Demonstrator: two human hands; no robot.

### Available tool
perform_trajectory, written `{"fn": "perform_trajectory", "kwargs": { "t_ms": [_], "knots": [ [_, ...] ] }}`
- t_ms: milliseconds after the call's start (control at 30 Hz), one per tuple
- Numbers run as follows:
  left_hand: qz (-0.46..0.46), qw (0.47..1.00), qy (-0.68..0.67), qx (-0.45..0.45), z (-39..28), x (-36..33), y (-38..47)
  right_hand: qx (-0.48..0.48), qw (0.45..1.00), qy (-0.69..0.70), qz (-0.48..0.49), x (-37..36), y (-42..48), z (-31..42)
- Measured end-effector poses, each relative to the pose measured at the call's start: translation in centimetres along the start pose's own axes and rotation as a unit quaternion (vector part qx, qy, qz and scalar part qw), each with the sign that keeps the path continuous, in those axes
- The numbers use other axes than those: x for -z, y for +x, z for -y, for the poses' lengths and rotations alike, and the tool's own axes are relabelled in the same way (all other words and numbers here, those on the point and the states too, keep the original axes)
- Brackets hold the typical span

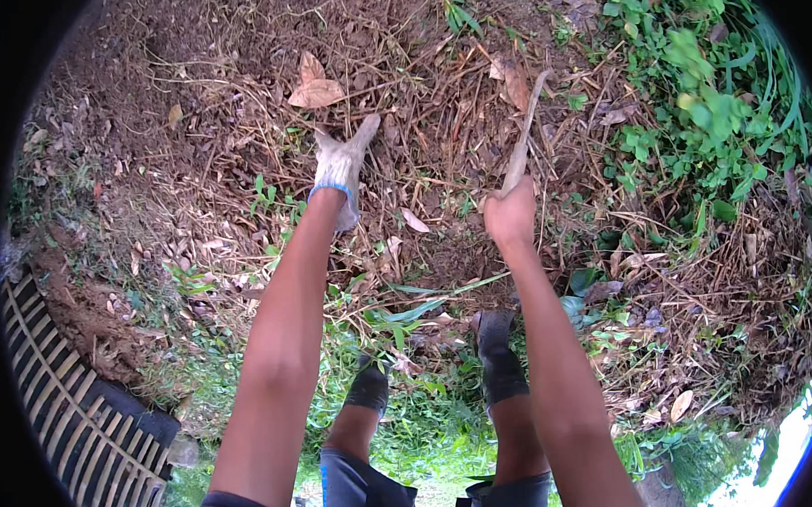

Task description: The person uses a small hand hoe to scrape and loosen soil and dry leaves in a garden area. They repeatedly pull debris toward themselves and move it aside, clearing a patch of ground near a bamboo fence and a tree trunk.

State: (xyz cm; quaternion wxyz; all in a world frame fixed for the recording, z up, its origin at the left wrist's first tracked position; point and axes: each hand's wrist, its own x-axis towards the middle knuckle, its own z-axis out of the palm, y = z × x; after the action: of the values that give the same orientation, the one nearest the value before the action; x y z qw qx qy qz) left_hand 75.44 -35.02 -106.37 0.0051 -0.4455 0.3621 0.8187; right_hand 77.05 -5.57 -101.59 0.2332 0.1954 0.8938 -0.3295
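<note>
My left hand (339, 162) wears a whitish work glove with a blue-edged cuff. It reaches down to the ground litter with thumb and fingers spread, and nothing shows in its grasp. My bare right hand (512, 215) is closed round the near end of a long, narrow, slightly curved tool (524, 136). Pale brown-grey, the tool points away from me, its tip bending right; whether it is a dirty blade or wood is unclear. Under both hands lie dry stems (435, 150) and brown soil. A large dry leaf (316, 93) rests just beyond my left hand.
My dark boots (497, 358) stand among grass and low weeds. Green leafy plants (705, 98) grow at the upper right. A slatted bamboo structure (80, 410) is at the lower left. Cut stems and leaf litter (687, 309) are heaped on the right.
</note>
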Motion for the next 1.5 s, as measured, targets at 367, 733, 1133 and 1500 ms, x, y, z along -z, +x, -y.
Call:
{"fn": "perform_trajectory", "kwargs": {
  "t_ms": [367,733,1133,1500],
  "knots": [
    [-0.022,0.942,0.336,-0.010,0.9,-2.2,-1.4,-0.064,0.981,0.145,0.111,-7.4,-11.6,-1.7],
    [0.105,0.932,0.345,0.043,2.5,-3.2,-4.0,-0.202,0.878,0.364,0.236,-6.5,-13.2,0.2],
    [0.061,0.971,0.231,0.025,1.1,-0.6,-17.7,-0.229,0.828,0.400,0.320,3.3,-27.3,3.4],
    [0.169,0.937,0.302,0.053,2.3,-16.1,-40.9,-0.250,0.820,0.480,0.184,25.2,-41.5,1.0]
  ]
}}
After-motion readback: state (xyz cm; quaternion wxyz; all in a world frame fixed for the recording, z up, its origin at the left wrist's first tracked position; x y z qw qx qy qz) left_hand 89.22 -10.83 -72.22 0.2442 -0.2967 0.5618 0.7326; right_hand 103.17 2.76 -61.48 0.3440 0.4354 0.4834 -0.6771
